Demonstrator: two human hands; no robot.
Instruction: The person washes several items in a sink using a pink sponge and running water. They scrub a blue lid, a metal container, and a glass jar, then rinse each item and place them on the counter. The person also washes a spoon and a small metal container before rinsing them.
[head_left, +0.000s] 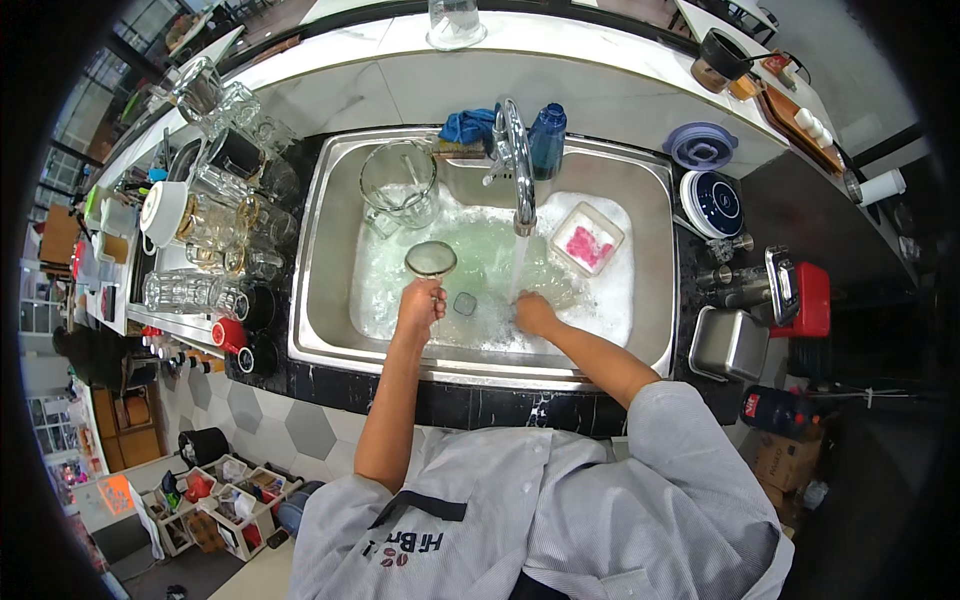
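Observation:
In the stainless steel sink (319, 247), my left hand (421, 306) grips the handle of a small round mesh strainer (430, 258), held above soapy water. My right hand (534, 313) is at the water surface under the stream from the chrome faucet (517, 165). Its fingertips are partly hidden by splash and foam, so I cannot tell whether they hold anything. A large clear glass pitcher (399, 191) stands tilted at the sink's back left. A square clear container (587, 239) with something pink inside floats or rests at the right. A small square object (464, 304) lies between my hands.
Behind the sink sit a blue cloth (468, 127) and a blue bottle (547, 141). Stacked glass mugs (214, 221) crowd the left counter. On the right are lids (712, 204), a steel container (729, 343) and a red container (810, 300).

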